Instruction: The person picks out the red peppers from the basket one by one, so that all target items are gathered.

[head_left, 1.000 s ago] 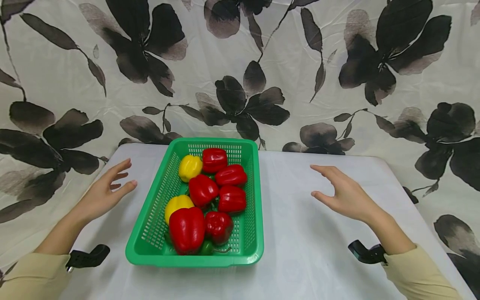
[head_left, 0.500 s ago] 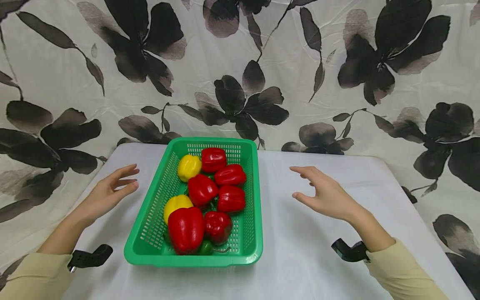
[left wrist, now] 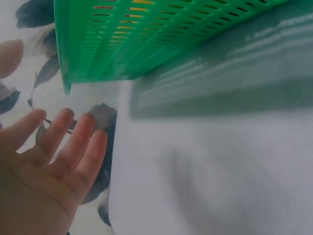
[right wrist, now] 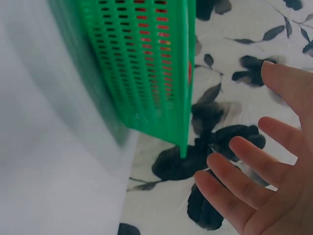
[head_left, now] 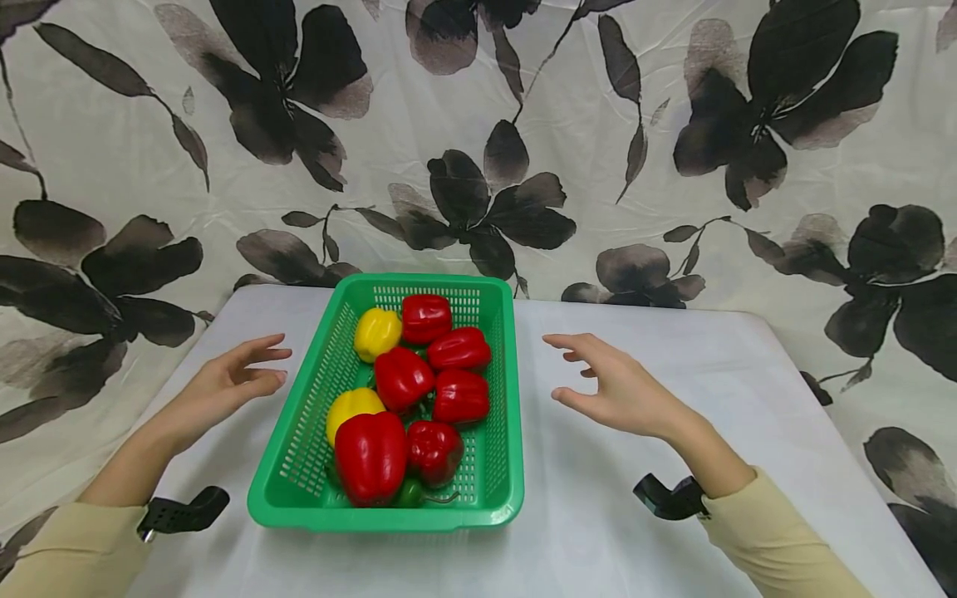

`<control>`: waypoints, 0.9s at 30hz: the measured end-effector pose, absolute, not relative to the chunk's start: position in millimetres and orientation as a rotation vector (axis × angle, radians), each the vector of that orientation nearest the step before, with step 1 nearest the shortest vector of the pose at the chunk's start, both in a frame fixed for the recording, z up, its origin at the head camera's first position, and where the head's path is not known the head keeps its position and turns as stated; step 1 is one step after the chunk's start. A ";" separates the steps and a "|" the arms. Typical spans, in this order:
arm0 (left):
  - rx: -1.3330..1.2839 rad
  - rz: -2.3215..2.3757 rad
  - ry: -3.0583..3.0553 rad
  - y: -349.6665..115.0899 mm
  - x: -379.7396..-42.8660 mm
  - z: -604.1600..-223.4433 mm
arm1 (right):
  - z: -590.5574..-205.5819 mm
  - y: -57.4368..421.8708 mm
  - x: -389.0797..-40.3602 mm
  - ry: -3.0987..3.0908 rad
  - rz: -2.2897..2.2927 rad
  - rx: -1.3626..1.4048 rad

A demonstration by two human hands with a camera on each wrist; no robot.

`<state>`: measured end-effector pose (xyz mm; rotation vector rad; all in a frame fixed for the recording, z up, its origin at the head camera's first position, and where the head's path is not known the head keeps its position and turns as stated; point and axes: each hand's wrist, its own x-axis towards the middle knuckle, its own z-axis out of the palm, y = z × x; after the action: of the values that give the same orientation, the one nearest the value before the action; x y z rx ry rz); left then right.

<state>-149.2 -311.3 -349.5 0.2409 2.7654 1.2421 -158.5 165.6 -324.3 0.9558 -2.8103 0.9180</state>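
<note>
A green plastic basket with slotted sides stands on the white table, holding several red bell peppers, two yellow bell peppers and a green pepper at its near end. My left hand is held in the air just left of the basket, fingers spread loosely and nothing in them. On the other side, my right hand hovers a short way off the basket's right rim, fingers loosely extended, also without anything in it. Both wrist views show the palms facing the basket's slotted walls.
The white-covered table extends on both sides of the basket. Behind it hangs a pale cloth printed with dark flowers. A black wrist camera mount is strapped to the left forearm, and another black mount to the right one.
My right hand has moved left toward the basket, and my left hand has drifted slightly right toward it. The basket and peppers stay where they were.
</note>
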 end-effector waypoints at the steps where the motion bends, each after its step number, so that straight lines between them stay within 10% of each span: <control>1: 0.237 1.236 2.759 -311.1 -149.3 -349.7 | -323.6 163.4 -158.5 -2.814 0.934 0.965; 27: 0.206 1.237 2.618 -303.2 -148.7 -352.1 | -303.8 101.2 -158.4 -2.861 1.356 1.154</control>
<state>-148.7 -303.2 -352.1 0.2056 2.6183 1.2374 -158.4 101.2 -303.8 1.1538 -2.8608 1.3563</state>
